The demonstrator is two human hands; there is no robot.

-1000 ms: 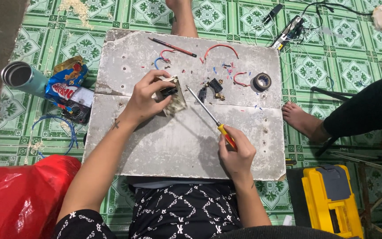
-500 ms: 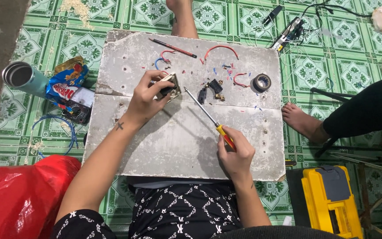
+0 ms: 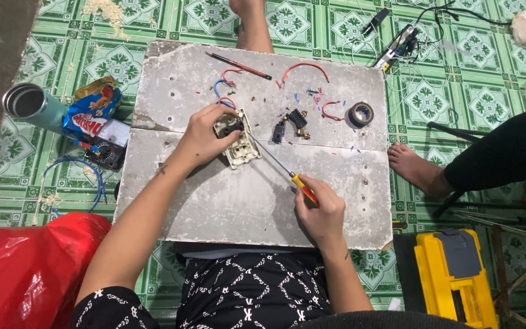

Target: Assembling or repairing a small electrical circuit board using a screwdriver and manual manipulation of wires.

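A grey worn board (image 3: 214,201) lies across my lap over a green tiled floor. My left hand (image 3: 205,135) grips a cream switch plate (image 3: 241,149) with a small black part on it, pressed against the board. My right hand (image 3: 321,210) holds a screwdriver (image 3: 278,166) by its orange and yellow handle; its long shaft points up-left, tip at the plate. Small black parts (image 3: 290,120), red and blue wire pieces (image 3: 302,67) and a roll of black tape (image 3: 360,114) lie on the far half of the board.
A red pencil-like tool (image 3: 238,65) lies near the far edge. Left of the board are a metal cup (image 3: 28,105), a snack packet (image 3: 92,109), a meter (image 3: 108,152), blue wire and a red bag (image 3: 25,268). Another person's foot (image 3: 412,167) and a yellow toolbox (image 3: 452,277) are at right.
My left hand has turned the switch plate and laid it flatter on the board, slightly nearer me. The screwdriver tip stays at the plate; my right hand has barely moved.
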